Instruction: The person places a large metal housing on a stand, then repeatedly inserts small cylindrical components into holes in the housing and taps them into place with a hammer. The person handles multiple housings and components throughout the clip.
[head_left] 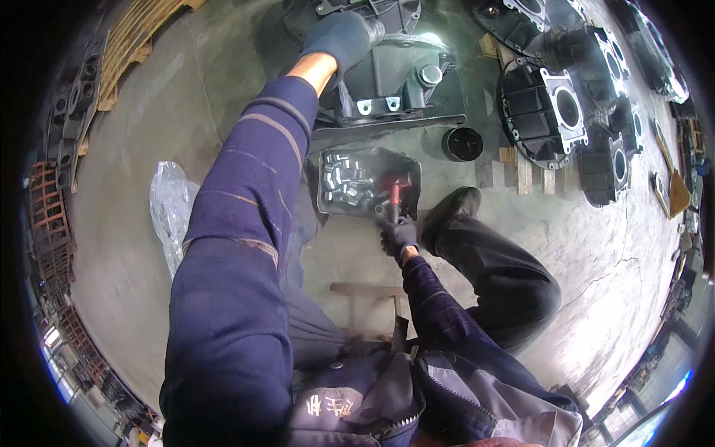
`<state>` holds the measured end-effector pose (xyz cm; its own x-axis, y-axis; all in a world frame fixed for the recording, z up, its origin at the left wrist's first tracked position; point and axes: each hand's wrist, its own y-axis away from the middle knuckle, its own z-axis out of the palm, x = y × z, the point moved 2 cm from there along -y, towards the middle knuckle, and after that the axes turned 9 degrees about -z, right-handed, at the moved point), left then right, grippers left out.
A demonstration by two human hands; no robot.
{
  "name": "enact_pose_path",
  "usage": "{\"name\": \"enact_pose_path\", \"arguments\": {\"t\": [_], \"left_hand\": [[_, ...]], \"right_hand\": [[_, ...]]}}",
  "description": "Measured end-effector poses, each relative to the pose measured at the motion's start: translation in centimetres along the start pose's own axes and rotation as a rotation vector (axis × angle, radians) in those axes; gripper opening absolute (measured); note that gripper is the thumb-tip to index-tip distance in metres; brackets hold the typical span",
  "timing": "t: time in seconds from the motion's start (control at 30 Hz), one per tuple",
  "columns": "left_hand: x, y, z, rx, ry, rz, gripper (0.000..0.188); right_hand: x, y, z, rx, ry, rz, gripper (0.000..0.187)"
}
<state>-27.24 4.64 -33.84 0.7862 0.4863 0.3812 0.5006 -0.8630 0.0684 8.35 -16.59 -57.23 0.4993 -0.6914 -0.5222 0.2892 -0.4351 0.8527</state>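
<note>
My right hand [400,235], in a dark glove, is closed round the handle of a hammer [395,192] with a red head. The hammer is over the right part of a dark tray [406,160] holding many short silvery metal sleeves [344,182]. Stretched far forward, my gloved left hand [339,41] is at the upper left of a dark metal housing [387,71]. Its fingers look curled in; what they grip, if anything, is hidden. A round boss with a bright top [430,75] stands on the housing's right side.
A black round can [462,144] stands right of the tray. Several similar housings [542,112] sit on wooden pieces at the right. Clear plastic film [170,208] lies on the floor at the left, and a wooden pallet [134,45] is beyond it. A low wooden frame [365,288] is between my legs.
</note>
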Motion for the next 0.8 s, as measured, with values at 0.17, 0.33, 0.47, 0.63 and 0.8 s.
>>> {"name": "enact_pose_path", "arguments": {"t": [0.17, 0.33, 0.47, 0.63, 0.8], "left_hand": [[0.1, -0.4, 0.4, -0.015, -0.082, 0.117, 0.049], [0.3, -0.2, 0.0, 0.005, -0.089, 0.11, 0.043], [0.8, 0.5, -0.6, -0.046, -0.079, 0.067, 0.048], [0.9, 0.6, -0.9, -0.043, -0.105, 0.072, 0.048], [0.7, 0.2, -0.6, -0.061, -0.085, 0.051, 0.049]], "right_hand": [[-11.5, 1.9, -4.5, 0.757, 0.642, -0.704, 0.056], [-28.4, 2.9, -6.6, 0.78, 0.667, -1.356, 0.055], [-35.0, 4.0, -5.5, 0.663, 1.037, -1.289, 0.038], [-36.5, 6.5, -7.6, 0.595, 0.624, -1.44, 0.035], [-28.3, 6.2, -9.0, 0.661, 0.469, -1.207, 0.031]]}}
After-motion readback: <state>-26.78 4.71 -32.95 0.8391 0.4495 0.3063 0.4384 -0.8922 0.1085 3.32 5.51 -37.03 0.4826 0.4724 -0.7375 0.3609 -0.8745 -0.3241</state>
